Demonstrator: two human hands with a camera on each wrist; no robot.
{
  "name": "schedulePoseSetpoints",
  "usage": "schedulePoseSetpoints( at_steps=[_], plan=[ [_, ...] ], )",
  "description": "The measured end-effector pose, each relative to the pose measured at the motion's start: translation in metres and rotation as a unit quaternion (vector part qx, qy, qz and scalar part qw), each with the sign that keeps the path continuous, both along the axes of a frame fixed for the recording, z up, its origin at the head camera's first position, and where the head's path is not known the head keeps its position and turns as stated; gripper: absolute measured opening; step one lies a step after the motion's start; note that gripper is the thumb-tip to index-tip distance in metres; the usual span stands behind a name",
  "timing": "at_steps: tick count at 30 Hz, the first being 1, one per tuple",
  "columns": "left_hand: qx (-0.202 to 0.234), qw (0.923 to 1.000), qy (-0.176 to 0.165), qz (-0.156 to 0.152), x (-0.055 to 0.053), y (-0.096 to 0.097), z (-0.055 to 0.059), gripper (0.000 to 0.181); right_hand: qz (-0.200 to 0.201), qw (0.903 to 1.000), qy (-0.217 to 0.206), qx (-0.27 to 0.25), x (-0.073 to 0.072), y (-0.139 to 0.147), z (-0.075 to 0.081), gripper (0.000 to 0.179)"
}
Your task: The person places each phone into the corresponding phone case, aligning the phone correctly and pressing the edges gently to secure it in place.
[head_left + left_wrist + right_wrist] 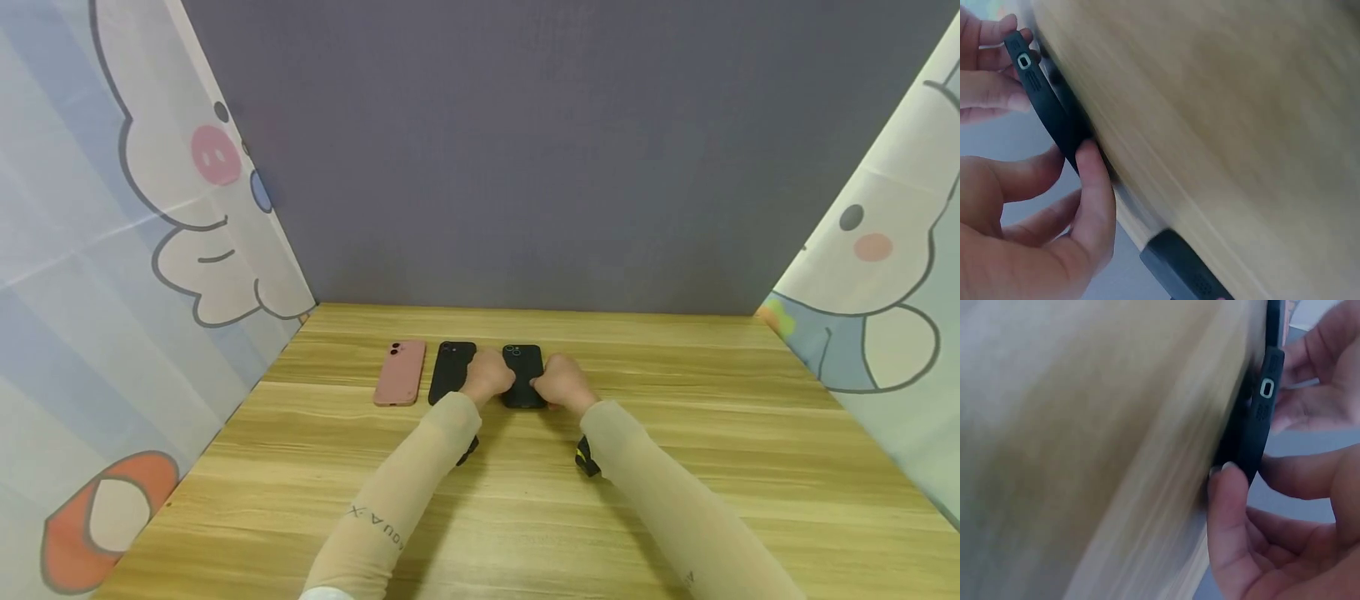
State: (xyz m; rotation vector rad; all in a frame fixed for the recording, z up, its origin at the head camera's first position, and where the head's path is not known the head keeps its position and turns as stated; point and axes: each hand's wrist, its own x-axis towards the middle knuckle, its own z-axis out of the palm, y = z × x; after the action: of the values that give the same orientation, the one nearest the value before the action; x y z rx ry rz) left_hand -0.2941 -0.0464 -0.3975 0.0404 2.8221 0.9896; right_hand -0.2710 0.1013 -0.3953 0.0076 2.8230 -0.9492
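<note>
A black phone (522, 375) with a camera bump at its far end lies between my two hands in the head view. Its left long edge is pinched by my left hand (489, 373), while my right hand (562, 382) pinches the right edge. Both wrist views show the phone's (1047, 103) near end with the charging port, slightly raised off the wood. In the right wrist view, the right thumb and fingers (1229, 512) grip the phone's side. A second black phone (450, 373), partly behind the left hand, lies to the left. Farther left is a pink phone (401, 373).
The phones sit on a wood-grain table (675, 375). A grey panel (510, 158) stands along its far edge. Cartoon-print curtains (97, 292) line the left and right sides. Dark wrist gear (587, 457) shows under the right sleeve.
</note>
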Motion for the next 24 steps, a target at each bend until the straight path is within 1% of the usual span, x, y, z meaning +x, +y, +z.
schedulePoseSetpoints(
  at_steps=[2,4,6,9,10,13,14,17,19,24],
  plan=[
    [-0.023,0.9996,0.014,-0.003,0.0013,0.0014,0.0002,0.016,0.000,0.9998,0.003,0.019,0.0013,-0.0021,-0.0004,0.041],
    [-0.021,0.9998,0.004,0.001,0.0021,0.0022,0.0007,0.022,-0.001,0.9992,0.006,0.038,0.0019,-0.0038,-0.0007,0.039],
    [-0.012,0.9999,-0.008,0.005,0.0030,0.0024,0.0011,0.031,-0.003,0.9990,0.007,0.043,0.0019,-0.0050,-0.0012,0.035],
    [0.000,0.9997,-0.025,0.005,0.0042,0.0024,0.0016,0.039,-0.003,0.9989,0.009,0.046,0.0027,-0.0062,-0.0014,0.031],
    [-0.002,0.9997,-0.022,0.003,0.0045,0.0024,0.0017,0.037,-0.002,0.9989,0.009,0.047,0.0031,-0.0064,-0.0015,0.030],
    [0.000,0.9998,-0.019,0.007,0.0057,0.0022,0.0019,0.019,0.000,0.9988,0.008,0.048,0.0045,-0.0065,-0.0017,0.028],
    [0.000,0.9998,-0.018,0.009,0.0061,0.0023,0.0019,0.016,0.001,0.9988,0.007,0.049,0.0048,-0.0066,-0.0017,0.028],
    [-0.001,0.9998,-0.019,0.008,0.0070,0.0024,0.0019,0.015,0.008,0.9983,0.006,0.058,0.0057,-0.0072,-0.0014,0.024],
    [-0.010,0.9998,-0.017,0.003,0.0072,0.0029,0.0014,0.015,0.013,0.9979,0.009,0.063,0.0058,-0.0077,-0.0017,0.022],
    [-0.029,0.9995,-0.013,-0.002,0.0080,0.0042,0.0007,0.020,0.010,0.9977,0.007,0.066,0.0051,-0.0089,-0.0033,0.020]
  ],
)
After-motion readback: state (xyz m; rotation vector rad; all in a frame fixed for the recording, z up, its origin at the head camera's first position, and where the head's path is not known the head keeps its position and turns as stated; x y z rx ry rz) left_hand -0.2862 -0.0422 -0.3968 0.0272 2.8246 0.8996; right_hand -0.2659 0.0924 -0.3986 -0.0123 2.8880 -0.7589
